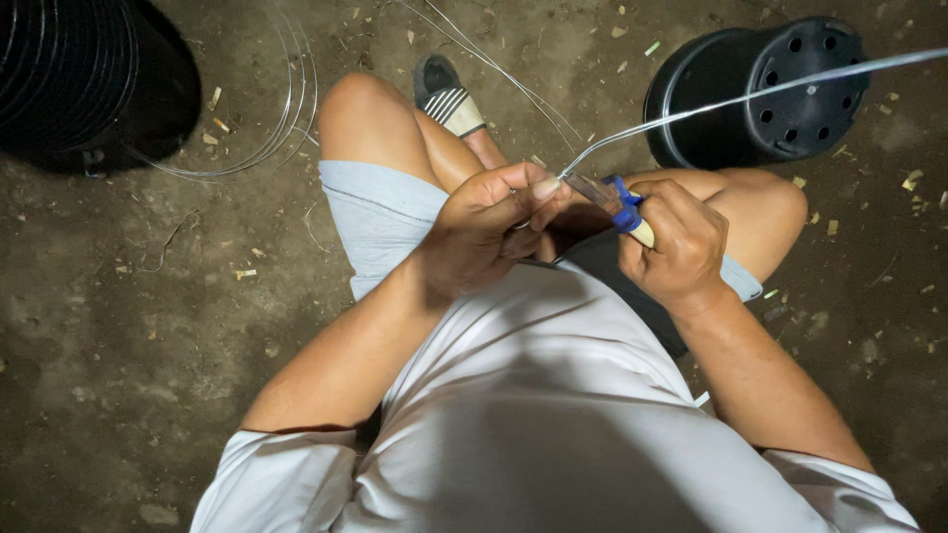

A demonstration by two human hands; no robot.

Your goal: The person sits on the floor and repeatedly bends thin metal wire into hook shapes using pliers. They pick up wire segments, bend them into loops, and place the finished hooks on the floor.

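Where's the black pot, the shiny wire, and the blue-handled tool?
black pot (pixel 765 99), head view, its holed bottom.
wire (pixel 750 94), head view, the stretch crossing the pot.
blue-handled tool (pixel 626 212), head view, its blue grip.

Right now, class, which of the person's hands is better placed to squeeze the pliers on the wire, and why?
The right hand: it already wraps the blue-handled pliers, whose nose meets the wire. The left hand pinches the wire's end beside the tool, so it looks better suited to steadying.

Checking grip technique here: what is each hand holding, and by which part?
Right hand grips pliers by the blue handles; left hand pinches the wire near its end at the pliers' tip.
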